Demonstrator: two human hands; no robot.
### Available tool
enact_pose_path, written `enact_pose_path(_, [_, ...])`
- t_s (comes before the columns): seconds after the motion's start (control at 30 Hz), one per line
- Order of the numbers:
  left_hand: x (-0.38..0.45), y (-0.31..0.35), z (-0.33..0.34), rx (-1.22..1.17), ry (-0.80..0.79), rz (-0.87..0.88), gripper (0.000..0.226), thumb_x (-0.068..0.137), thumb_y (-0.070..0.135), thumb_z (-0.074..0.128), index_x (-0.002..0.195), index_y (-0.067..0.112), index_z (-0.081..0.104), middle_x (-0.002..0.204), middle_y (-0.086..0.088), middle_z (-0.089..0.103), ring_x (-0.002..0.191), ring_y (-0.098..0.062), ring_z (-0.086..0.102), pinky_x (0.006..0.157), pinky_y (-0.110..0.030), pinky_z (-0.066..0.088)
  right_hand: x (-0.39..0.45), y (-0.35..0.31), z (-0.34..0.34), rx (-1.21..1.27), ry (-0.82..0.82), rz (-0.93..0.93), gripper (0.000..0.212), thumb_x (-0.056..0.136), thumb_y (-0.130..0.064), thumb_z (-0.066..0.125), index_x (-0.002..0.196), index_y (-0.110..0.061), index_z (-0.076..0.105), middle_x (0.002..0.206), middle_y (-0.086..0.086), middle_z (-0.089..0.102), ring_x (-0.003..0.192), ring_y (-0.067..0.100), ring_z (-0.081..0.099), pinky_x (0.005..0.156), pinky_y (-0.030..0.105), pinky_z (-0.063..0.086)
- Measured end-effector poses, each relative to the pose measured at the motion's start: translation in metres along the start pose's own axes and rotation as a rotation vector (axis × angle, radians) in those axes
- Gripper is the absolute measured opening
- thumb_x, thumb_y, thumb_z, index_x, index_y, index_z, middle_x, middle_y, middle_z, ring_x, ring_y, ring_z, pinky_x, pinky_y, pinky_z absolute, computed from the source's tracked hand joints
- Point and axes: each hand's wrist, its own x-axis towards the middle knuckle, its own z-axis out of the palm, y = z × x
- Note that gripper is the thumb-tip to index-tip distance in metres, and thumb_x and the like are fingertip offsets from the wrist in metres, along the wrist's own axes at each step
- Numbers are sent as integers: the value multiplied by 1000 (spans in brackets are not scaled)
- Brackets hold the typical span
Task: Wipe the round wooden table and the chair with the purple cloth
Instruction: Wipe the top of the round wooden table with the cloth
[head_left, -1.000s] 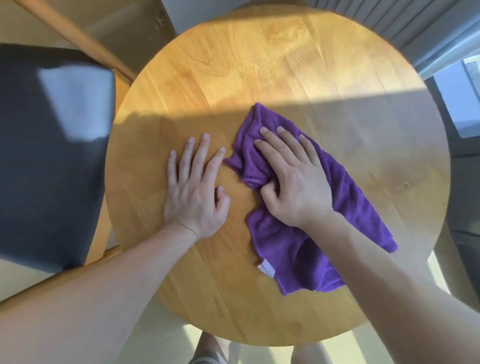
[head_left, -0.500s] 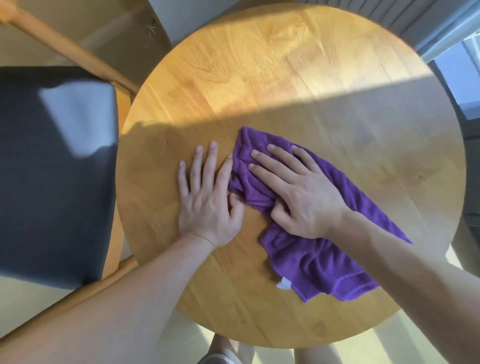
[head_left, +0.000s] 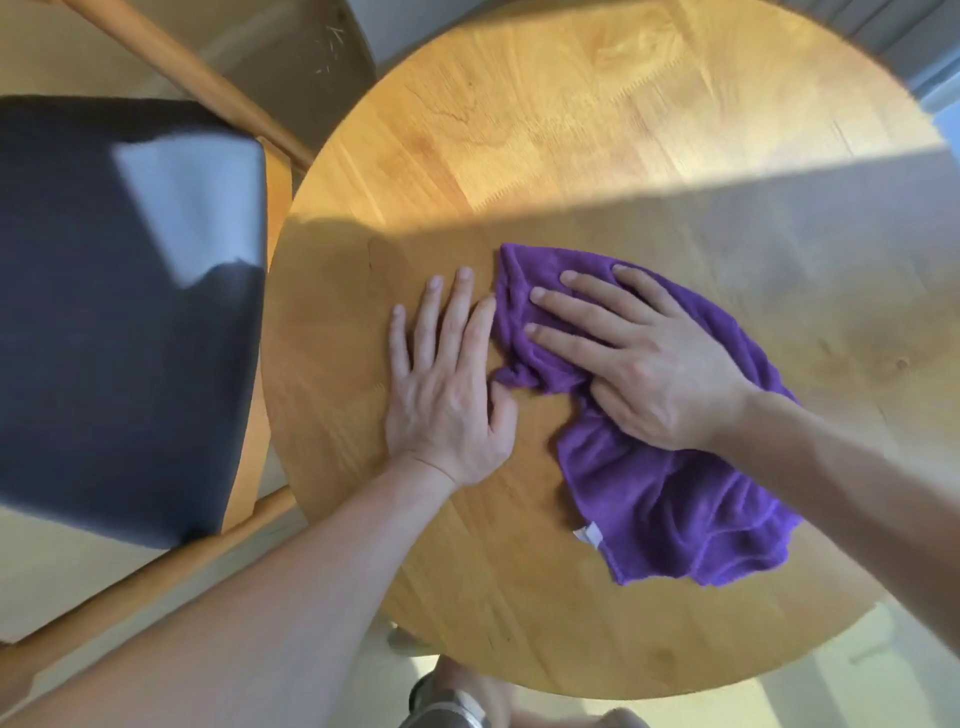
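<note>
The right hand (head_left: 657, 364) lies flat on the cloth (head_left: 670, 488), fingers straight and spread, pressing it to the table (head_left: 597, 130) rather than clutching it; the thumb tucks in against a bunched fold at the near edge. The left hand (head_left: 447, 384) is flat too, palm down on bare wood just beside the cloth, holding nothing, its forefinger touching the cloth's left edge. Over the last second the right hand has pushed the cloth leftward across the tabletop until it met the left hand, where a second ago there was a clear gap of wood between them; the cloth has bunched up under the fingers and trails out behind the wrist toward the near right rim. The left hand has kept its bracing spot on the wood. To my eye that means one stroke across the shaded middle of the table is ending, and the sunlit far half looks not yet reached, so the table is only partly done. The chair (head_left: 119, 322), with its dark seat, stands at the left close against the table's edge, well apart from the cloth, and I judge its turn comes later. A small white tag (head_left: 588, 535) shows at the cloth's near edge, too small to read; I see no other writing or brand.
</note>
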Motion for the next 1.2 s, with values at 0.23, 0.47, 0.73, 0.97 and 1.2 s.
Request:
enact_pose_path(0.23, [4, 3, 1, 35, -22, -10, 85, 79, 34, 52, 159, 12, 32, 171, -9, 18, 159, -30, 10, 125, -60, 11, 13, -6, 8, 97, 313, 493, 65, 84, -24, 50, 148, -21, 50, 161, 0, 40, 150, 26, 31, 123, 50, 20])
enact_pose_path(0.47, [-3, -3, 4, -11, 25, -2, 87, 77, 34, 54, 159, 12, 31, 171, -8, 19, 159, -28, 11, 126, -58, 11, 25, -40, 16, -2, 216, 551, 72, 86, -30, 43, 156, -13, 36, 166, 11, 25, 154, 35, 19, 124, 56, 12])
enact_pose_path(0.73, [-2, -2, 5, -53, 35, -5, 88, 78, 34, 53, 160, 12, 29, 171, -7, 21, 159, -27, 12, 126, -57, 10, 12, 12, 0, -59, 20, -27, 72, 87, -34, 46, 156, -19, 38, 166, 4, 28, 153, 29, 25, 123, 53, 19])
enact_pose_path(0.97, [2, 2, -3, -111, 13, -25, 84, 75, 34, 55, 154, 11, 39, 170, -7, 22, 159, -26, 12, 126, -57, 10, 18, 0, 5, 60, 299, 458, 70, 83, -31, 50, 152, -21, 44, 163, -1, 35, 152, 25, 28, 124, 47, 19])
enact_pose_path(1.2, [0, -20, -17, -355, -12, -24, 82, 73, 18, 57, 153, 10, 37, 168, -7, 27, 158, -21, 14, 128, -49, 13, 20, 3, 7, 69, 299, 463, 68, 85, -33, 48, 152, -23, 44, 163, -3, 35, 152, 25, 28, 125, 46, 17])
